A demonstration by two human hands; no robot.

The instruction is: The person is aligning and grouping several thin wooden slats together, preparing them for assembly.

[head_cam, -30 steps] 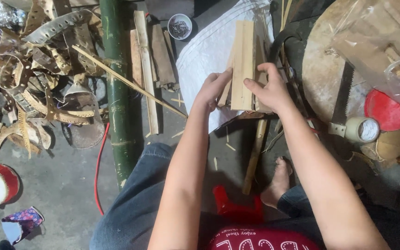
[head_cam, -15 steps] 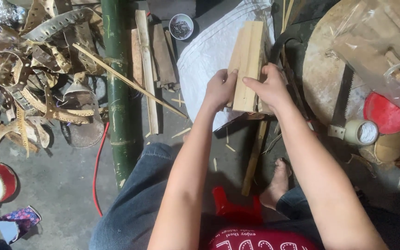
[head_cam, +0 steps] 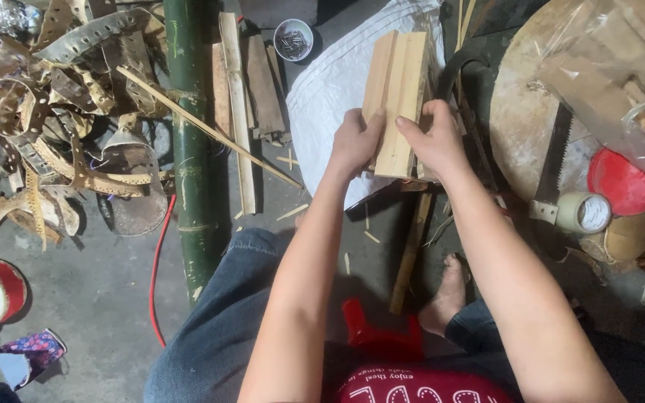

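I hold a bundle of flat pale bamboo slats (head_cam: 397, 89) upright-ish over a white woven sack (head_cam: 330, 97). My left hand (head_cam: 354, 142) grips the bundle's left edge near its lower end. My right hand (head_cam: 433, 142) clasps the right edge, thumb across the front slat. The slats lie side by side, their lower ends between my two hands. Below them a dark tool and a thin bamboo stick (head_cam: 410, 254) lie on the floor beside my bare foot (head_cam: 446, 298).
A green bamboo pole (head_cam: 188, 149) lies to the left, with split slats (head_cam: 237, 112) beside it and a heap of punched strip waste (head_cam: 61, 112). A small bowl of nails (head_cam: 293, 41) sits above. At right: a round wooden block (head_cam: 531, 127), saw (head_cam: 554, 164), tape roll (head_cam: 584, 213), red lid (head_cam: 625, 183).
Both hands have lifted the slat bundle slightly up and away from me and squared it; the left hand has closed more firmly on its edge.
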